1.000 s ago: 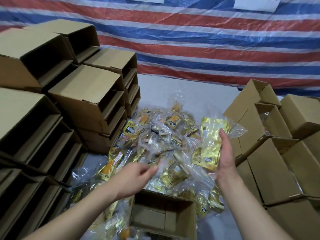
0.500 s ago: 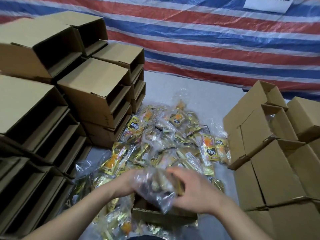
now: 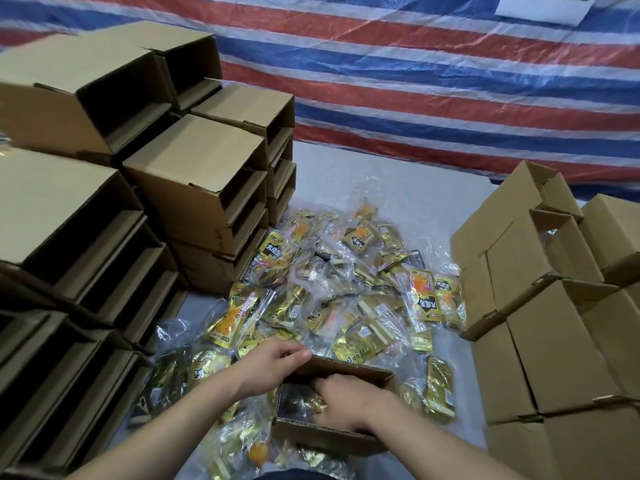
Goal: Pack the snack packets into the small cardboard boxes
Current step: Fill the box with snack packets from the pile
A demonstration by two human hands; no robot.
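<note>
Directly under both hands (image 3: 304,379): open box (image 3: 360,370).

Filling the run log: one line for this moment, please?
step: packing | left hand: holds open box far rim | right hand: inside box, on bagged packets | loose packets: remain piled

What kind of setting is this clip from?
Probably a makeshift packing area, not a formal factory: stacked empty cardboard boxes, a heap of gold snack packets on the surface, and a striped tarp as backdrop.
</note>
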